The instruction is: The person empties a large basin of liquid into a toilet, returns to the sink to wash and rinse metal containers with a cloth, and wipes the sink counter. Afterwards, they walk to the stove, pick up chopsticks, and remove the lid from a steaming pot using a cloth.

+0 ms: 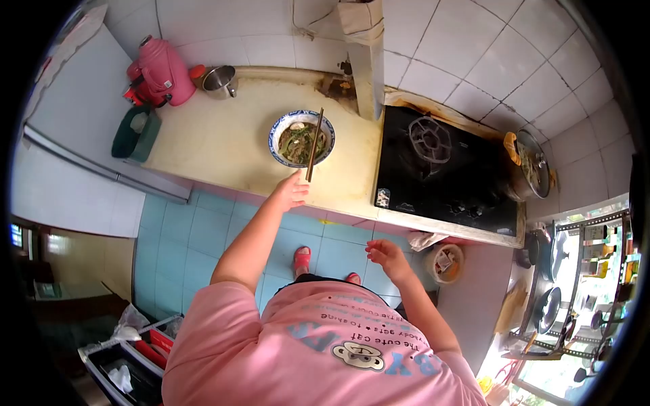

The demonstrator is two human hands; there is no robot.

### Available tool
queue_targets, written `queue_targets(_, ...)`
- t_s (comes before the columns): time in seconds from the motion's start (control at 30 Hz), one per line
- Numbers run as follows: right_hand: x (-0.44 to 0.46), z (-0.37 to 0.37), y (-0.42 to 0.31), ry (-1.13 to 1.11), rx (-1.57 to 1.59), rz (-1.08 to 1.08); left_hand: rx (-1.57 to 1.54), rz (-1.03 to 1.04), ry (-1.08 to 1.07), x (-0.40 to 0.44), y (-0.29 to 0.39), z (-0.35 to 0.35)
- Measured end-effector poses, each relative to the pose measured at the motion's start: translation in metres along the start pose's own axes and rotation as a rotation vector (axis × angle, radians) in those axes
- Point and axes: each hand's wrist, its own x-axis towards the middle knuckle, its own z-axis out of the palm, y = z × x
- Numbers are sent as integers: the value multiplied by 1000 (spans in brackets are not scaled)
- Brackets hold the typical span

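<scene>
A white bowl with a blue patterned rim (273, 143) stands on the counter, holding noodles (294, 145) with green vegetables and a pale piece on top. A pair of chopsticks (315, 142) lies across the bowl's right side, their near ends jutting past the rim. Just below the bowl, at the counter's front edge, my left hand (291, 192) reaches out with its fingers apart and nothing in them. My right hand (384, 256) hangs over the floor in front of the counter, fingers loosely bent and apart, holding nothing I can see.
To the right is a black gas stove (447, 176) with a lidded pot (531, 166) at its far end. A steel cup (220, 82), a pink thermos (166, 71) and a green bin (135, 135) stand at the left. A waste bucket (433, 271) sits below the stove.
</scene>
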Motion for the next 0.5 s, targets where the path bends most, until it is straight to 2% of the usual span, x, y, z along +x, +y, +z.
queue_targets(0.1, 39, 47, -9, 26, -57, 38, 49, -89, -147, 27, 32, -19)
queue_targets(0.17, 67, 71, -17, 61, -66, 37, 103, -131, -342, 44, 49, -31)
queue_targets(0.2, 81, 83, -20, 78, -56, 42, 115, -144, -353, 52, 56, -39)
queue_targets(0.3, 119, 107, -30, 105, -64, 4, 43, -70, -436, 68, 70, -56)
queue_targets(0.37, 142, 124, -41, 274, -238, -132, 7, -47, -473, 50, 80, -57)
queue_targets(0.4, 143, 141, -74, 372, -492, -161, 37, -34, -486, 41, 81, -59)
queue_targets(0.47, 163, 165, -113, 454, -687, -496, 89, -35, -483, 11, 88, -58)
queue_targets(0.5, 171, 176, -131, 459, -687, -489, 121, -34, -500, -8, 93, -56)
